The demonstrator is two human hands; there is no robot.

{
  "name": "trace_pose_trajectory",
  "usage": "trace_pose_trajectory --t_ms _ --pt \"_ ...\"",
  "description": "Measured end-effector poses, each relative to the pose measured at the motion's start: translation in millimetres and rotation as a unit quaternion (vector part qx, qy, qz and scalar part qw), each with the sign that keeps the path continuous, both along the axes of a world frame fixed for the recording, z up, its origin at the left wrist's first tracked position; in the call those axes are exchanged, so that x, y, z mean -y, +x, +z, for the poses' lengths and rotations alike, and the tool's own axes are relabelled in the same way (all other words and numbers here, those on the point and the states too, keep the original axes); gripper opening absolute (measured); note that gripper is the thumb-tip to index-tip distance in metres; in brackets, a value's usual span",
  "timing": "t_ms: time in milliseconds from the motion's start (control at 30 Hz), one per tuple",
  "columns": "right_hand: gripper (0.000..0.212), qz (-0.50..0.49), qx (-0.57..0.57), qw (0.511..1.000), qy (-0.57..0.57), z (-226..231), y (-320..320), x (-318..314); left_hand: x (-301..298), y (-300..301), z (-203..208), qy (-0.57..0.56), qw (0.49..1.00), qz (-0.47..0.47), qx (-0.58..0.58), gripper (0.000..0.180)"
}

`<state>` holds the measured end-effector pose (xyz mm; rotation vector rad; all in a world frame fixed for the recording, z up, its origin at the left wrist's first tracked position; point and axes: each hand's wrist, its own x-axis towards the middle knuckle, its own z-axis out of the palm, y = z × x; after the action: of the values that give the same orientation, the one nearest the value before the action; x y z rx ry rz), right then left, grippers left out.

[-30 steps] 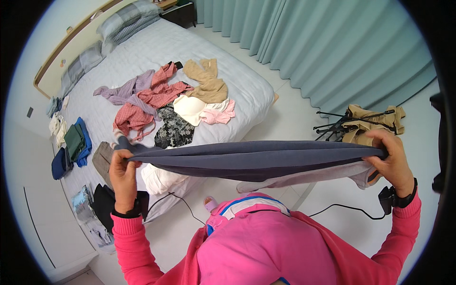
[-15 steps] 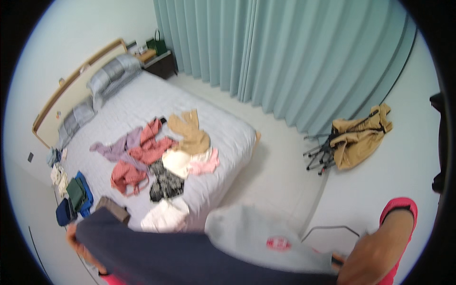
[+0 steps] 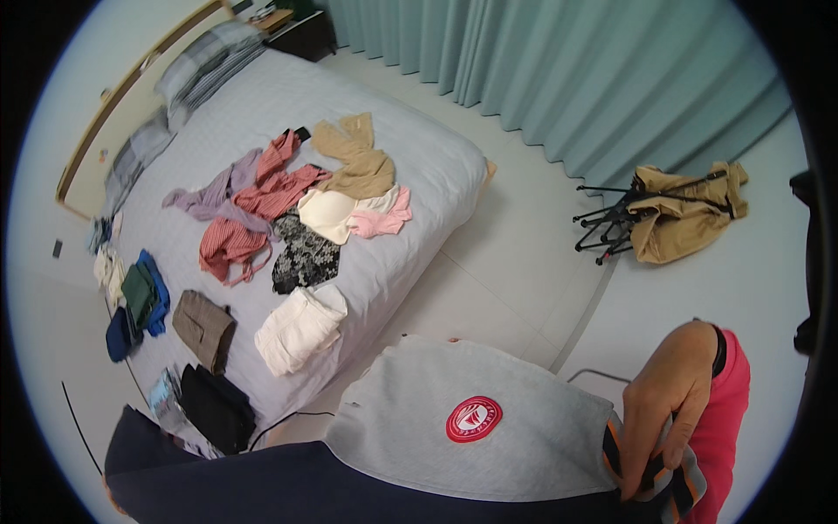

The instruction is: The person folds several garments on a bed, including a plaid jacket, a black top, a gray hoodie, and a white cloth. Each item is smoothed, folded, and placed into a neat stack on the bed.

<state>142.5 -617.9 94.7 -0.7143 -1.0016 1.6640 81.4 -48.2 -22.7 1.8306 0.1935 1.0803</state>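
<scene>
Ahead of the right hand's fingers, a passage over the floor ran between the bed and the folded tan-and-black frame, closed beyond by the curtain. Left of those fingers, the spread grey-and-navy garment barred the way.

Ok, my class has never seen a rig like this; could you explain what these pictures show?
There is no machine here. Every picture comes from the left of two wide fisheye cameras worn on a person's head, looking down, so straight edges bend. The bare right hand pinches the dark-and-orange striped edging of a grey-and-navy cloth garment bearing a round red badge. Only a sliver of the left hand seems to show, at the lower left. Beyond, on the pale-covered bed, lie a folded white cloth garment, a crumpled tan garment and a black floral garment, among others.
</scene>
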Motion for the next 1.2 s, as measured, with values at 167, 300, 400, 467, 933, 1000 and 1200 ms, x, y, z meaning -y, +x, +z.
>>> trace_pose_trajectory --t_ms 167,300,400,467,933,1000,1200 --pt "0.032 0.089 -0.016 0.992 -0.088 -20 13 -9 8 1 2 -0.001 1.0 -0.013 -0.009 0.037" --pt "0.032 -0.106 0.358 0.928 0.002 -42 18 -67 12 2 7 0.003 1.0 -0.024 -0.001 0.041" --pt "0.042 -0.246 0.346 0.883 0.2 -42 -9 -98 22 6 15 0.012 0.999 -0.036 0.007 0.044" --pt "0.04 -0.227 0.257 0.906 0.248 -36 -25 -104 32 12 26 0.021 0.999 -0.046 0.017 0.045" --pt "0.067 -0.008 0.391 0.877 0.279 -20 -26 -159 281 107 104 0.081 0.896 -0.407 0.159 0.059" --pt "0.067 -0.01 0.381 0.883 0.272 -13 -21 -148 329 105 107 0.065 0.86 -0.468 0.192 0.06" --pt "0.069 -0.054 0.396 0.886 0.235 10 -16 -107 379 80 100 -0.019 0.741 -0.668 0.059 0.055"
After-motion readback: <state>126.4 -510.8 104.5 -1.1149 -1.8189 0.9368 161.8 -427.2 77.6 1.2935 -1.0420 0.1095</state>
